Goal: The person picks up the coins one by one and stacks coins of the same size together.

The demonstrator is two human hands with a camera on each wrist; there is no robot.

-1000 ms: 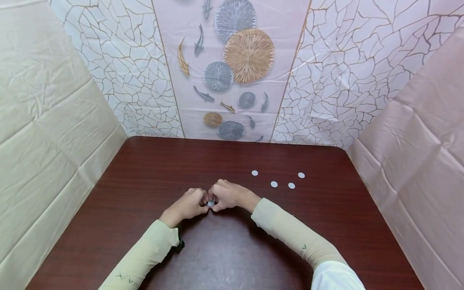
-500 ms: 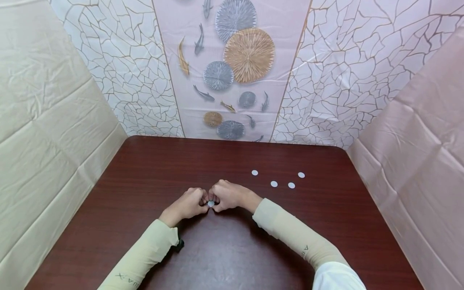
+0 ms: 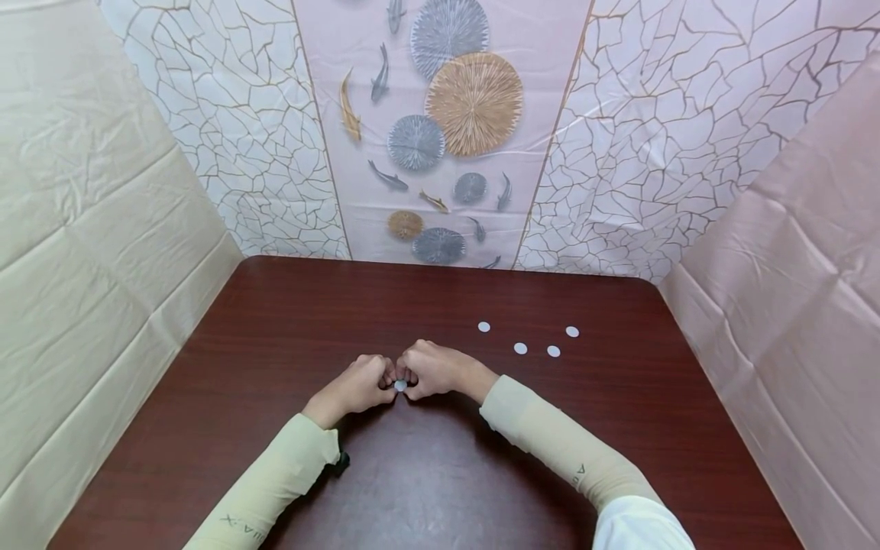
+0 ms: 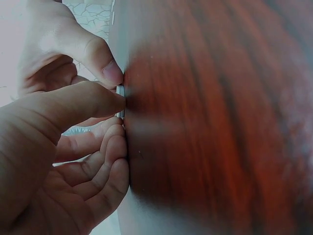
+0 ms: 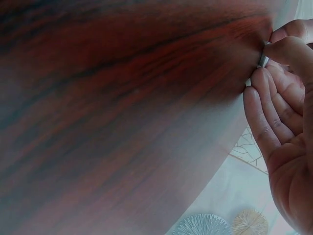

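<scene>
1. Back cloth (image 3: 426,137): upright behind table, crackle print both sides, centre strip with grey and gold round motifs plus fish.
2. Side cloths, left (image 3: 89,252) and right (image 3: 791,283): plain, pale, fold creases, flanking table.
3. Table (image 3: 426,489): dark reddish-brown wood grain, rounded far corners, glossy patch at near side.
4. Arm sleeves, left (image 3: 268,489) and right (image 3: 557,443): pale, dark lettering, reach to wrists. White cloth (image 3: 639,525) at right elbow.
5. Right hand (image 3: 433,368): low at tabletop, fingers curled, thumb and fingertips pinching right side of a small disc.
6. Left hand (image 3: 354,388): mirrors it, fingers curled, thumb and fingertips pinching left side of same disc. Hands meet almost tip to tip.
7. Black item (image 3: 340,464): at left cuff, mostly hidden, can't tell what.
8. Four loose discs: white, round, flat on table, apart from each other, beyond and right of hands. Far-left one (image 3: 484,327), near-left (image 3: 520,348), near-right (image 3: 553,351), far-right (image 3: 572,331).
9. Held disc (image 3: 400,386): whitish, between both hands, at table surface. Edge-on in left wrist view; single or stacked, can't tell.
</scene>
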